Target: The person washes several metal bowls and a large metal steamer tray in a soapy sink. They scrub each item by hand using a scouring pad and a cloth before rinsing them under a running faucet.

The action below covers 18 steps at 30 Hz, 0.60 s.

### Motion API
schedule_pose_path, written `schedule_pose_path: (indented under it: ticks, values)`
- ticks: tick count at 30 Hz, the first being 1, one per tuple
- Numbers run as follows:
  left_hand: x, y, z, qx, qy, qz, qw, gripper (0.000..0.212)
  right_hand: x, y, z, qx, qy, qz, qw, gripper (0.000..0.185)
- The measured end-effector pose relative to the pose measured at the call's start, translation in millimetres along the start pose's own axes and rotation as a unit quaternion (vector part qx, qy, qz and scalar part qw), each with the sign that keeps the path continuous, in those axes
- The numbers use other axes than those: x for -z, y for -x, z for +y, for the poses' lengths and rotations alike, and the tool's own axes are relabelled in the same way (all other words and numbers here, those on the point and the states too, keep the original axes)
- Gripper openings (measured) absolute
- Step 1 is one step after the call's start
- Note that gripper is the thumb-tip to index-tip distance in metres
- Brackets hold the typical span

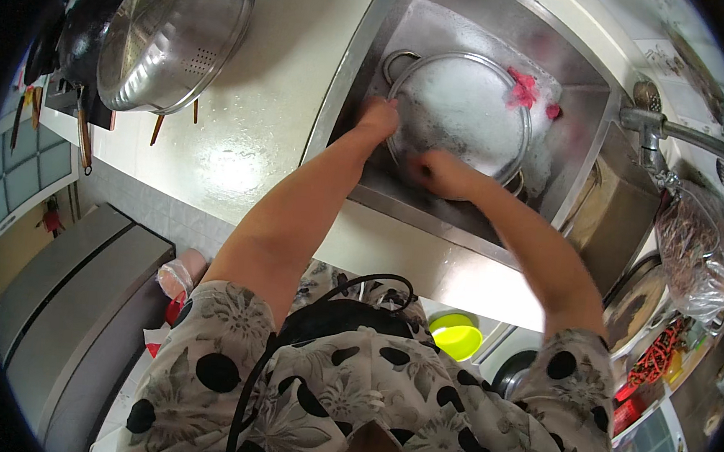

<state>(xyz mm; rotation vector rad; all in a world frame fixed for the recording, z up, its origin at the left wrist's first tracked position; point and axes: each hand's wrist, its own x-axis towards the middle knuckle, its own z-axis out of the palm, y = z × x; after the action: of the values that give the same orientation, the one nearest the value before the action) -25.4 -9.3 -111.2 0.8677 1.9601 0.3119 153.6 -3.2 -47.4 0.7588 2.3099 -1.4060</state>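
Observation:
A round metal pot (464,116) with loop handles and white suds sits in the stainless steel sink (426,215) before me. My left hand (379,119) grips its rim on the left side, thumb at the edge and fingers hidden on the outer side. Over the pot's near edge, my right hand (444,174) is curled and slightly blurred. A dark spot shows at its fingers; whether it is a scrubber or shadow, I cannot tell. A pink-red cloth (522,89) hangs over the pot's far right rim, with a smaller pink piece (553,111) beside it.
On the counter (270,93) to the left, a perforated steel steamer pot (173,43) leans near a black wok (88,43). A faucet (649,129) rises at the sink's right, near a plastic bag (694,249). Below the counter edge is a yellow-green basin (457,336).

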Motion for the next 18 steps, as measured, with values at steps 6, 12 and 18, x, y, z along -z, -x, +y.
schedule_pose_path:
  ticks: [6, 12, 18]
  values:
    - [-10.7, -11.6, -11.5, -0.091, -0.017, 0.070, 0.993, 0.035, 49.9, 81.1, 51.0, -0.114, 0.186, -0.134, 0.967, 0.032]
    - [-16.1, -9.8, -1.2, -0.083, -0.097, 0.093, 0.987, 0.033, 7.6, 23.6, -1.7, -0.081, 0.064, -0.088, 0.991, 0.025]
    - [-7.5, -0.6, 2.0, -0.027, -0.038, 0.051, 0.998, 0.030, 17.5, 15.9, -11.9, -0.034, 0.066, -0.096, 0.993, 0.024]
